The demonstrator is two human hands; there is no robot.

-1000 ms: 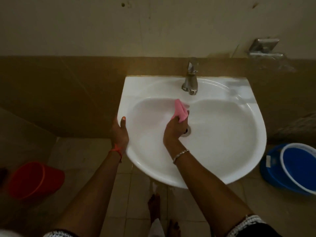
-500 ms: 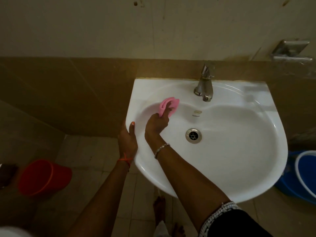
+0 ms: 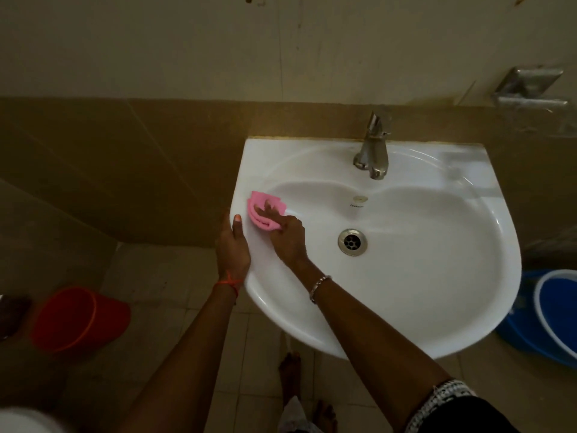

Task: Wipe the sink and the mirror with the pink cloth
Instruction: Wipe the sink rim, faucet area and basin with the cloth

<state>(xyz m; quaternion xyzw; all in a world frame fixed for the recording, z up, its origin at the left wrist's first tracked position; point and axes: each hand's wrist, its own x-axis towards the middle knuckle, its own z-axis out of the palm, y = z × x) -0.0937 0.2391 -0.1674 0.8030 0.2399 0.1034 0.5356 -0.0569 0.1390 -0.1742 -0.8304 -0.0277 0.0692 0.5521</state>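
Dim bathroom, tan tiles at the back, pale floor tiles under me. My right hand [image 3: 287, 237] holds the pink cloth [image 3: 263, 209] bunched under its fingers and presses it onto the left shoulder of the sink [image 3: 406, 323], about nine o'clock from the drain [image 3: 352, 242]. My left hand [image 3: 232, 248] grips the rim just beside it, thumb on top, almost touching the cloth; its other fingers are hidden under the rim.

From my right palm the cloth lies toward ten o'clock. Its longer side seems to run roughly with the rim, eleven to five. The right hand does the wiping and the left only steadies, so I judge the next stroke has to follow the rim down toward six o'clock or sweep back across the bowl, since the left thumb blocks any move further outward.

Further out, the tap [image 3: 373, 148] stands at twelve, a red bucket [image 3: 78, 318] sits on the floor at eight, and a blue tub [image 3: 549, 317] at four. No mirror shows.

A second ago the cloth was right under the tap, above the drain. Half a second ago it was on the back left slope. Now it has reached the left rim, while my left hand has kept its hold.
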